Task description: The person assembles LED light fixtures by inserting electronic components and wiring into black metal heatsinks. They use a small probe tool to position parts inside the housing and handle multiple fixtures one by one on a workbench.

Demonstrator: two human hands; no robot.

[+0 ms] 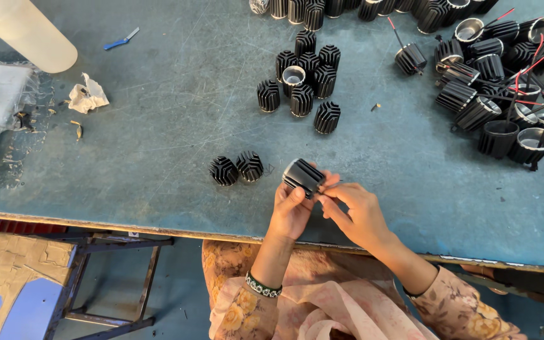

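Black ribbed cylinder [304, 176] held just above the table's near edge, at about six o'clock of the view, tilted on its side. Gripped from below by the left hand [291, 211], fingers wrapped around its body. Pinched at its right end by the right hand [355, 211], thumb and forefinger closed against it. Just to nine o'clock of it, two more ribbed cylinders [236, 168] stood side by side, touching. Toward twelve o'clock, a small cluster of cylinders [303, 82] stood upright, one showing a silver inside. At two o'clock, a big heap of cylinders with red and black wires [505, 82] lay jumbled. Far off at ten o'clock, a crumpled white scrap [87, 94], a blue tool [121, 41] and a white plastic bottle [26, 28] lay on the blue table [158, 138].
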